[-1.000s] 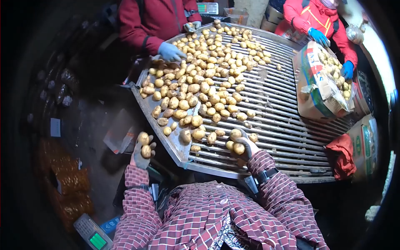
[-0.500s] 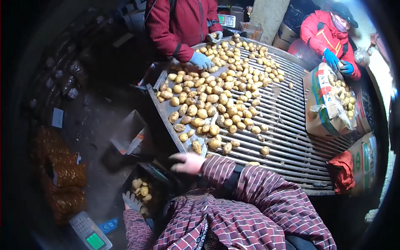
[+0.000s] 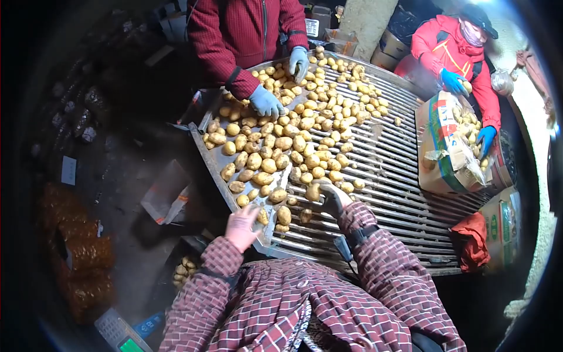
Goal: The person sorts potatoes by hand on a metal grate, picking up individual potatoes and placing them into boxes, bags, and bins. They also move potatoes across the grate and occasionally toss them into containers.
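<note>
My left hand (image 3: 242, 227) is at the near left corner of the sorting table, fingers apart and open. Its fingertips are right beside a potato (image 3: 262, 217). My right hand (image 3: 332, 201), dark on its palm side, is closed on a potato (image 3: 314, 192) over the metal bars. Many loose potatoes (image 3: 283, 142) spread across the table, some of them brown with soil. Two potatoes (image 3: 284, 215) lie between my hands.
Across the slatted table (image 3: 393, 170), a person's gloved hand (image 3: 267, 102) rests among potatoes. Another person in blue gloves (image 3: 453, 81) handles potatoes at a carton (image 3: 437, 146). A crate of potatoes (image 3: 185, 268) and a scale (image 3: 120, 331) are at lower left; a red cloth (image 3: 471, 242) hangs at right.
My left hand has come up from the crate to the table's corner. My right hand has swung right and now holds a potato. Both people across the table have shifted their hands.
</note>
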`<state>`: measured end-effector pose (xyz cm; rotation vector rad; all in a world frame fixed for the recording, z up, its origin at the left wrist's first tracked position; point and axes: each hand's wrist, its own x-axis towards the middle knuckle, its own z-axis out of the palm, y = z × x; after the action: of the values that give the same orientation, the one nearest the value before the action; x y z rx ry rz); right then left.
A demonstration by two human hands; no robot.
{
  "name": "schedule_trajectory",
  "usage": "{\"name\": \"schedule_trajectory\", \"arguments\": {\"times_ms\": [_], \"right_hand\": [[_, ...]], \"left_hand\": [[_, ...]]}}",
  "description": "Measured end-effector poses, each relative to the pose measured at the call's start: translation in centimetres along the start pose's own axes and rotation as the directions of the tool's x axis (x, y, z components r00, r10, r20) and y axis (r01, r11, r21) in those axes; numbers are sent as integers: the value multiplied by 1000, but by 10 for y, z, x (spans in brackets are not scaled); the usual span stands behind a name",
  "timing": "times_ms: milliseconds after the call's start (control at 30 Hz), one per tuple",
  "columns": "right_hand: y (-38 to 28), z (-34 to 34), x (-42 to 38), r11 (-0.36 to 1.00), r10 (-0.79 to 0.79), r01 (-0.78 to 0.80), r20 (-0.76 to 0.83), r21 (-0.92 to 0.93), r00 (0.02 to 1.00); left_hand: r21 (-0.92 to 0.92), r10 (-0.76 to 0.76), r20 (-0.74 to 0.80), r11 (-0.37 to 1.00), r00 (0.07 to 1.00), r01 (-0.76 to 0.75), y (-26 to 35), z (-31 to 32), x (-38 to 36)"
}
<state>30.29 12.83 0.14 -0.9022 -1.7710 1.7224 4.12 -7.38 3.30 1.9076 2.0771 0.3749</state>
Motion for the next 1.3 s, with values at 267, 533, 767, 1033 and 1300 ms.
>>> {"name": "schedule_trajectory", "arguments": {"times_ms": [267, 533, 767, 1033, 1300], "right_hand": [[-59, 95, 5, 425, 180, 369, 476, -827, 861], [-11, 82, 32, 850, 74, 169, 430, -500, 900], [-34, 24, 39, 496, 620, -656, 297, 569, 727], [-69, 155, 30, 969, 244, -223, 504, -103, 828], [-40, 126, 14, 967, 252, -210, 424, -143, 870]], "left_hand": [[-60, -43, 173, 997, 984, 54, -4, 41, 54], [-886, -259, 281, -441, 924, 146, -46, -17, 10], [-782, -531, 309, -614, 789, -107, -94, -5, -43], [-378, -663, -13, 696, 748, 610, -160, 30, -185], [-921, -942, 252, -164, 221, 353, -204, 64, -276]]}}
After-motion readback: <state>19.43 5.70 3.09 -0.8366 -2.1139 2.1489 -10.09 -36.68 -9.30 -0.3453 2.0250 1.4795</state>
